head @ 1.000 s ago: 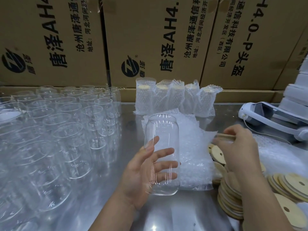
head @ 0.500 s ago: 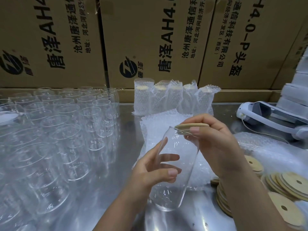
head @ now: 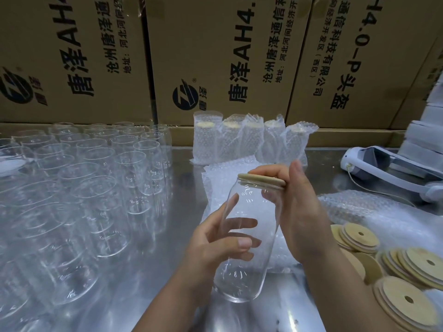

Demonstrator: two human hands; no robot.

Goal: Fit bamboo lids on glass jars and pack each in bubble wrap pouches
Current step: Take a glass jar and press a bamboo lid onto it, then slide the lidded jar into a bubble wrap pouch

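Several cardboard boxes wall off the back of your steel bench. Dozens of empty jars stand massed at your left, within easy reach. Five wrapped jars line the back, finished and out of the way. Flat pouches lie centre, and spare lids are heaped at your right. Your left hand curls round a tilted jar above the bench, steadying it. Your right hand pinches a bamboo lid onto its rim.

your left hand: bare, forearm bare up to frame edge | your right hand: bare, forearm bare also | nails: short, plain
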